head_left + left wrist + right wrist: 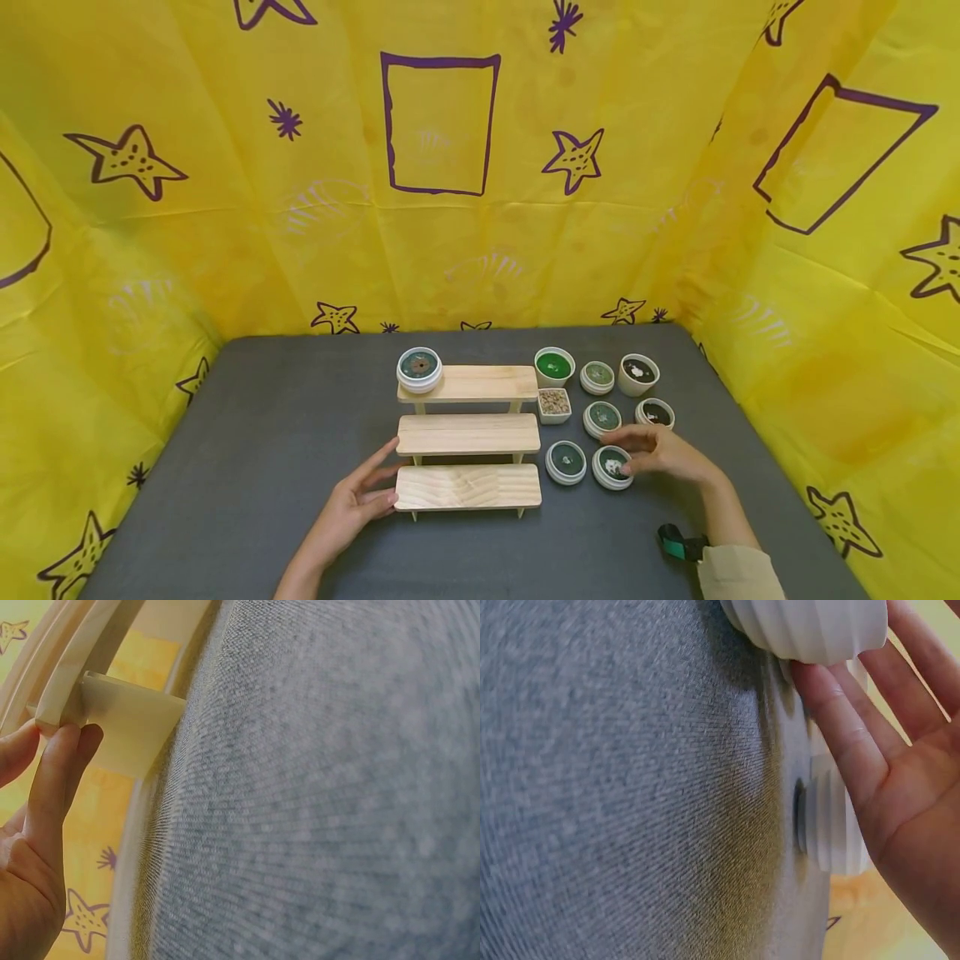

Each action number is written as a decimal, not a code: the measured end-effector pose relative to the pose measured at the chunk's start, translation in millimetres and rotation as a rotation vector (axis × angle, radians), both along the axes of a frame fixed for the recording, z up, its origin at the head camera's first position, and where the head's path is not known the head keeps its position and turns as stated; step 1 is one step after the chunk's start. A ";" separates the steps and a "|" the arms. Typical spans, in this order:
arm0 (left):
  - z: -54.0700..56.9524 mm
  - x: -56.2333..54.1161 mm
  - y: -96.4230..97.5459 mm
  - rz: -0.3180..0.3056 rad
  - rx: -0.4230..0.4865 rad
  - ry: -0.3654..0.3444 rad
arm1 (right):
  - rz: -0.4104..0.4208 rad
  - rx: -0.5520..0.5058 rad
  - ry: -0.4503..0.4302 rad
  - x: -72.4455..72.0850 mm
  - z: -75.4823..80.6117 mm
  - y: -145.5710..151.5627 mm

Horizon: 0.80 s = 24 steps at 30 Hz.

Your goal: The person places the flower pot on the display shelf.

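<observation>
At the left end of a three-tier wooden shelf stand (468, 435), my left hand (352, 500) pinches the board's corner between thumb and fingers. The left wrist view shows the board's edge (56, 697) between these fingertips. My right hand (660, 454) holds a small white ribbed pot (612, 468) with a dark green top marked in white. Its thumb lies at the near rim, its fingers on the far side. From the right wrist, fingertips touch the underside of the ribbed pot (810, 630). Another white pot (420, 371) with a brown-centred top stands on the top tier, left end.
Right of the stand are a bright green-filled cup (554, 367), a square dish of beige bits (554, 405), a dark-filled cup (639, 375) and several green-topped pots, one a flat pot (566, 462). A black-and-green strap (681, 543) lies by the right wrist. Yellow cloth surrounds the grey table.
</observation>
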<state>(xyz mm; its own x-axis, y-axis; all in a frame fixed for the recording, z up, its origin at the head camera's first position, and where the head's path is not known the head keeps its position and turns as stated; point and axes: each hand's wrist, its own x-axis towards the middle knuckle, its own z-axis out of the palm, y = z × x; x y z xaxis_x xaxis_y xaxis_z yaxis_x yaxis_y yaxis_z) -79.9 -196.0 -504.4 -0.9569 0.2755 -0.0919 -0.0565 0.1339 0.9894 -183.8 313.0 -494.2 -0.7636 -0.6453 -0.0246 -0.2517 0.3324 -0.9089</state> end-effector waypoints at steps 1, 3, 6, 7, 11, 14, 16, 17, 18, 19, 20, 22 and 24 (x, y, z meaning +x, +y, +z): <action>-0.3 0.1 0.0 0.004 0.000 -0.003 | 0.007 0.003 -0.005 0.2 -0.8 0.7; -0.9 0.0 -0.1 0.006 0.001 -0.005 | 0.020 0.007 -0.029 0.7 -1.9 1.9; -1.4 0.3 -0.3 0.001 0.009 0.002 | 0.034 0.002 -0.067 1.4 -3.4 2.5; -1.5 0.4 -0.6 -0.006 0.012 0.006 | 0.040 -0.001 -0.074 1.5 -4.0 2.6; -1.1 0.9 -1.0 -0.015 0.022 0.011 | 0.070 -0.035 -0.095 2.6 -6.3 1.8; -0.8 1.0 -1.0 -0.015 0.024 0.008 | 0.082 -0.054 -0.105 3.4 -6.6 0.4; -1.0 1.1 -0.9 -0.015 0.023 0.011 | 0.081 -0.054 -0.104 3.6 -6.2 -0.4; -1.1 1.1 -0.9 -0.015 0.024 0.014 | 0.080 -0.052 -0.102 3.4 -6.6 -0.4; -1.2 1.1 -0.8 -0.015 0.026 0.017 | 0.078 -0.050 -0.101 3.2 -6.8 -0.5; -1.3 1.1 -0.7 -0.016 0.027 0.020 | 0.075 -0.046 -0.099 3.0 -7.3 -0.4; -1.4 1.2 -0.5 -0.016 0.029 0.022 | 0.071 -0.042 -0.097 2.8 -7.9 -0.2; -1.3 1.1 -0.3 -0.014 0.031 0.024 | 0.067 -0.036 -0.101 2.7 -8.6 0.1; -1.2 1.3 -0.2 -0.013 0.028 0.021 | 0.063 -0.030 -0.106 2.9 -9.1 0.3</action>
<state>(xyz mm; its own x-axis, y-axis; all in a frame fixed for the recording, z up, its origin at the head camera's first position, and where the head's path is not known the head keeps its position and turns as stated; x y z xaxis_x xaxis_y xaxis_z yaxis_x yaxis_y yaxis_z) -78.6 -196.2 -505.6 -0.9549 0.2899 -0.0635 -0.0337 0.1067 0.9937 -180.9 313.3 -503.3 -0.7156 -0.6936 -0.0826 -0.1734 0.2909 -0.9409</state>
